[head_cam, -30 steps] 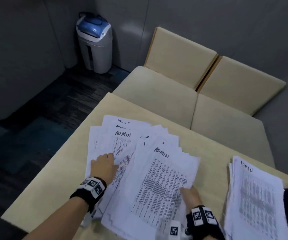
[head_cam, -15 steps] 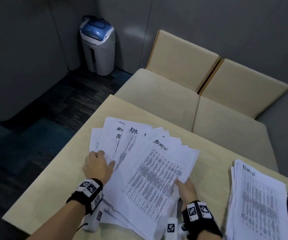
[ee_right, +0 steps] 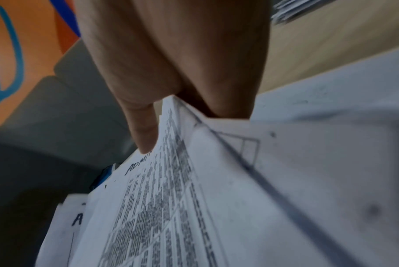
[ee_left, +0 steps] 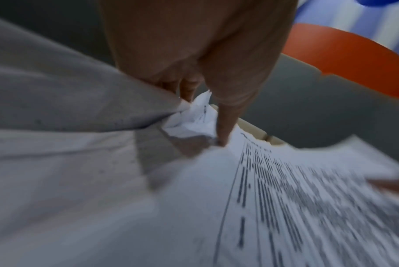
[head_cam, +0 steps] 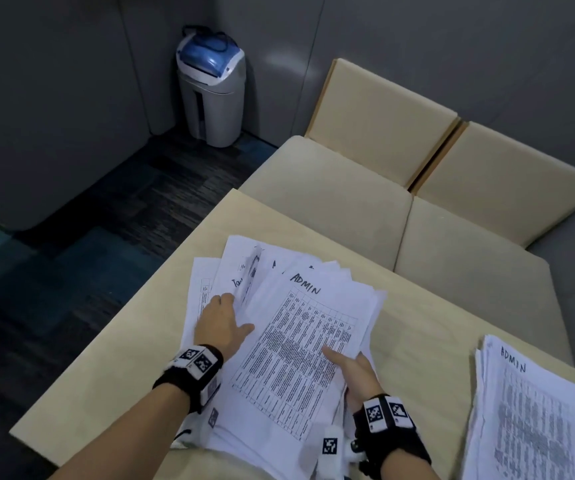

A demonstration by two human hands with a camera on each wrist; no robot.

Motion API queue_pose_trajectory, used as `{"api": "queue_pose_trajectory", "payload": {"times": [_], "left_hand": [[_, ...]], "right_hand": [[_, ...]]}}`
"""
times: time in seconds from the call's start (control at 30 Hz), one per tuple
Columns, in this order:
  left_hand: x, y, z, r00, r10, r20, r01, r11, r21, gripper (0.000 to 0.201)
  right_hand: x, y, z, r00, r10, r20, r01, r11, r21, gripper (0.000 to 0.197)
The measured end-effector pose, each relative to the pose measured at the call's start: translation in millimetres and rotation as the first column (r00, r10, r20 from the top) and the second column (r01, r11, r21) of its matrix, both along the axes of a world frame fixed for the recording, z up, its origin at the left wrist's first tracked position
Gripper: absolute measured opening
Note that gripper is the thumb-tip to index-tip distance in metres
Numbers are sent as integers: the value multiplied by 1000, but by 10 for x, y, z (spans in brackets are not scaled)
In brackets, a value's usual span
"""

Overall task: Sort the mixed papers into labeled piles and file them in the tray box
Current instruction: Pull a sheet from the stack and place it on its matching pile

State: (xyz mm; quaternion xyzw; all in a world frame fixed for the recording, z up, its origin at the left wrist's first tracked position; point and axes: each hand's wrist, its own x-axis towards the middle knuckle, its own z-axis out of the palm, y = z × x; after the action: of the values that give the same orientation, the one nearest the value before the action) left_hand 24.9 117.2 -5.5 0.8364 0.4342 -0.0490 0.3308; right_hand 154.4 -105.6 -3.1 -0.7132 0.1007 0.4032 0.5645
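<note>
A fanned pile of mixed papers [head_cam: 300, 327] lies mid-table, its top sheet headed ADMIN. My left hand [head_cam: 225, 315] is at the pile's left side, fingers tucked among the sheets and one sheet [head_cam: 251, 275] tipped up on edge. In the left wrist view the thumb [ee_left: 223, 126] presses on a printed sheet [ee_left: 285, 198] while the other fingers curl behind a raised sheet [ee_left: 57, 81]. My right hand [head_cam: 343, 362] pinches the top sheets' right edge, thumb on top. The right wrist view shows that thumb [ee_right: 143, 130] on the ADMIN sheet [ee_right: 171, 198]. A separate ADMIN pile [head_cam: 528, 410] lies at the right.
The beige table [head_cam: 106, 358] ends close to the pile on the left and front. Beyond the far edge are beige seat cushions [head_cam: 331, 188]. A grey bin with a blue lid [head_cam: 211, 88] stands in the far corner on dark carpet. No tray box is in view.
The fanned sheets have been pulled closer together. My left hand has slid in among them and tipped one sheet up. My right hand now has its thumb over the top sheets' edge.
</note>
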Motion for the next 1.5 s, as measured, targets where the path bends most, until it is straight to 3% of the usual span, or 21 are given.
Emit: {"api": "queue_pose_trajectory", "payload": {"times": [0.1, 0.17, 0.27, 0.37, 0.43, 0.5, 0.57, 0.6, 0.63, 0.7, 0.8, 0.93, 1.03, 1.13, 1.23, 1.33, 1.4, 1.47, 1.5], "left_hand": [[22, 86, 73, 992, 129, 12, -121, 958, -259, 63], [41, 76, 123, 981, 140, 136, -60, 879, -473, 54], [82, -17, 333, 947, 69, 315, 148, 774, -615, 34], [125, -104, 487, 919, 18, 394, 294, 636, -713, 39], [130, -124, 457, 925, 33, 379, 285, 599, -748, 40], [127, -150, 362, 941, 109, 320, 171, 661, -730, 34], [114, -168, 213, 970, 165, 177, -51, 856, -514, 42], [98, -180, 146, 972, 219, 81, -175, 913, -369, 52], [74, -195, 97, 955, 296, 5, -282, 917, -282, 60], [50, -241, 33, 916, 396, -62, -397, 876, -273, 66], [104, -286, -25, 894, 444, -55, -436, 835, -336, 56], [241, -355, -31, 921, 389, 10, -363, 868, -340, 48], [322, -394, -47, 941, 299, 161, -211, 885, -414, 51], [357, -390, -30, 900, 301, 316, -41, 779, -625, 65], [368, -333, -72, 859, 424, 288, -92, 681, -727, 74], [378, -289, -8, 855, 438, 278, -41, 590, -806, 61], [376, -198, 92, 850, 397, 346, 72, 563, -823, 60], [319, -21, 206, 835, 359, 417, 142, 592, -794, 64], [271, 80, 248, 845, 315, 433, 129, 666, -735, 63]], "right_hand": [[-11, -116, -24, 996, -40, -74, 40, 999, -10, 58], [-28, -209, -23, 995, -45, -90, 46, 999, -2, 46], [-27, -359, -1, 989, -82, -120, 90, 994, 62, 43], [-36, -512, -16, 977, -112, -182, 117, 993, 19, 63], [11, -635, -55, 977, -114, -179, 113, 993, -19, 78], [73, -673, 39, 982, -98, -165, 93, 995, -34, 71], [179, -665, 158, 997, -69, -32, 68, 996, -56, 60], [252, -652, 222, 997, -49, 51, 52, 997, -64, 55], [330, -631, 281, 992, -20, 124, 28, 998, -60, 48], [494, -583, 347, 975, 29, 218, -5, 994, -109, 36], [700, -545, 322, 952, 66, 299, -3, 979, -205, 48], [756, -433, 237, 956, 169, 238, -117, 969, -217, 61], [709, -303, 242, 949, 214, 230, -177, 969, -171, 50], [636, -169, 246, 924, 256, 283, -221, 963, -152, 40], [659, -180, 111, 932, 226, 282, -186, 969, -160, 44], [690, -277, 25, 976, 123, 182, -91, 981, -174, 40], [708, -367, -58, 997, 52, 65, -43, 991, -129, 57], [676, -387, -93, 998, 40, -54, -44, 995, -89, 72], [653, -374, -133, 997, 36, -73, -42, 995, -86, 75]]}}
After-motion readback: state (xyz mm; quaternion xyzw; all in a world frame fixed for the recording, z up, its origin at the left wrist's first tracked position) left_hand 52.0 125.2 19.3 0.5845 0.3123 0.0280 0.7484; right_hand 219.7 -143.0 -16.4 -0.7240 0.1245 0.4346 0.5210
